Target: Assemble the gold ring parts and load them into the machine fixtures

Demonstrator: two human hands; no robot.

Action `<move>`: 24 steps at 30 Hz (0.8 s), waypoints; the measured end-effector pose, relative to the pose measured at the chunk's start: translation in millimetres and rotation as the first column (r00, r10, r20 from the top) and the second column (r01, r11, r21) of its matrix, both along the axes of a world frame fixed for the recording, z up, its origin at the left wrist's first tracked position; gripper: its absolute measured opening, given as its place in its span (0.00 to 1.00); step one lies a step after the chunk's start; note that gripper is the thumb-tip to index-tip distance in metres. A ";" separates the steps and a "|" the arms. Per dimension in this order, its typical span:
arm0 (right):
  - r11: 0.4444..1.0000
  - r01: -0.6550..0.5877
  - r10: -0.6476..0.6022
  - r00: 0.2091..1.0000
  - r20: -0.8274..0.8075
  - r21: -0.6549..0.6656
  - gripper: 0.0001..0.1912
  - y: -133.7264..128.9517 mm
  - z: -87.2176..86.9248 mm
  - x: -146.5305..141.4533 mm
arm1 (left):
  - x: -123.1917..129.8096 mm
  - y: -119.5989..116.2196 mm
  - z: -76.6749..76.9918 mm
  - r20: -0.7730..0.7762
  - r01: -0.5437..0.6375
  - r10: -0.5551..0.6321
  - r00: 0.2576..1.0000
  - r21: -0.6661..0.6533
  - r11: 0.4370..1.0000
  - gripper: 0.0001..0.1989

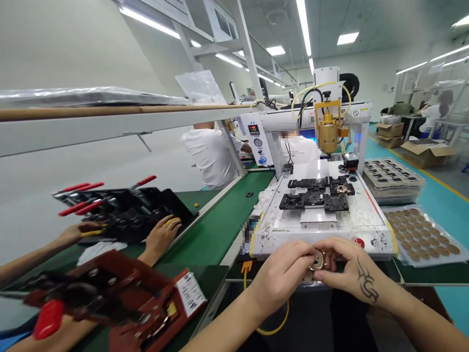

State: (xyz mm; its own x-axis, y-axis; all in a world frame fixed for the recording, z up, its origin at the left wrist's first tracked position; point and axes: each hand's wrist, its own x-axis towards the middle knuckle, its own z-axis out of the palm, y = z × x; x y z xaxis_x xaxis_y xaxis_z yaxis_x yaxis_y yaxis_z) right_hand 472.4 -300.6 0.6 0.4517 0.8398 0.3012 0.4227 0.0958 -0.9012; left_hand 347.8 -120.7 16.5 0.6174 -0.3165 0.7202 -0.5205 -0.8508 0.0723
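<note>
My left hand (280, 275) and my right hand (346, 269) meet in front of the white machine, their fingers closed around a small round rose-gold part (318, 261) that looks like a watch case. Its ring-shaped face is turned towards me; its edges are partly hidden by my fingers. Just beyond my hands is the machine's white bed (273, 234). Black fixture blocks (314, 198) lie on it, and another rose-gold round part (343, 188) sits in the rear right block. A gold dispensing head (328, 137) hangs above them.
Left of me, a co-worker's hands (161, 239) work at black clamps with red handles. A red-brown clamp fixture (146, 303) stands nearer. A green conveyor belt (223, 220) runs between. To the right are stacked trays (394, 178) and a sheet of brown discs (421, 234).
</note>
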 end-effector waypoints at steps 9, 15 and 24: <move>0.912 0.407 -0.407 0.913 -0.014 0.047 0.18 -49.4 5.1 81.7 | 131.3 2.3 29.5 -0.400 -0.059 -0.024 0.916 -0.195 0.979 0.22; 0.833 0.542 -0.548 0.836 0.030 0.112 0.23 -93.4 3.5 107.7 | 257.8 27.9 59.0 -0.652 -0.278 0.247 0.717 0.058 0.959 0.16; 0.812 0.571 -0.581 0.810 0.074 0.125 0.25 -97.6 10.0 135.1 | 300.8 29.8 69.1 -0.786 -0.273 0.377 0.489 0.273 0.922 0.16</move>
